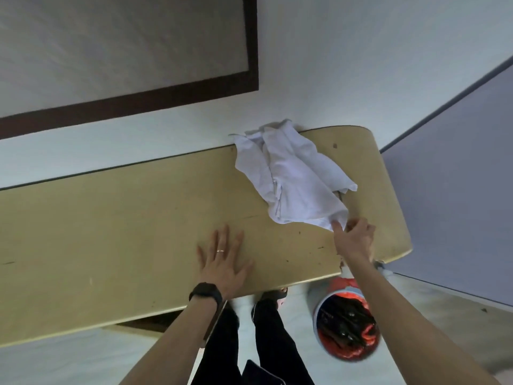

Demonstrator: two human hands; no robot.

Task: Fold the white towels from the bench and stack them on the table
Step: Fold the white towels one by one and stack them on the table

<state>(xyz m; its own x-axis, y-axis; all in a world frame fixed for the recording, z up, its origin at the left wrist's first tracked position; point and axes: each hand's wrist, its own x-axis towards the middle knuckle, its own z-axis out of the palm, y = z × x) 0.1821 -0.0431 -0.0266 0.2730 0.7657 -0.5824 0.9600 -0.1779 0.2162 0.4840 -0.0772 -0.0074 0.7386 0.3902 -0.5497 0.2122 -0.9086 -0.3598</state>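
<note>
While a dark-framed panel (pixel 251 51) hangs on the pale wall at upper left, a person leans over a long tan wooden worktop (pixel 97 223) whose scuffed surface runs across the view.

The left hand (pixel 223 263) lies flat, palm down, near the worktop's front edge. Its fingers (pixel 222 237) are straight and spread apart, holding nothing. A thin ring (pixel 220 250) shows on one finger and a black watch (pixel 206 292) bands the wrist.

Below the front edge, the person's dark trousers (pixel 272 343) and a dark sandal (pixel 273 295) show above the light floor.

Further right, a crumpled white towel (pixel 291 179) lies unfolded in a heap on the right part of the worktop. Its far end is bunched against the wall and its near corner points toward the person.

The right hand (pixel 356 240) reaches to that corner, thumb and forefinger pinched on the tip of the cloth and the other fingers curled.

On the floor beneath the worktop's rounded right end sits a white-rimmed red bucket (pixel 316 315) holding dark and red material, too blurred to make out.
</note>
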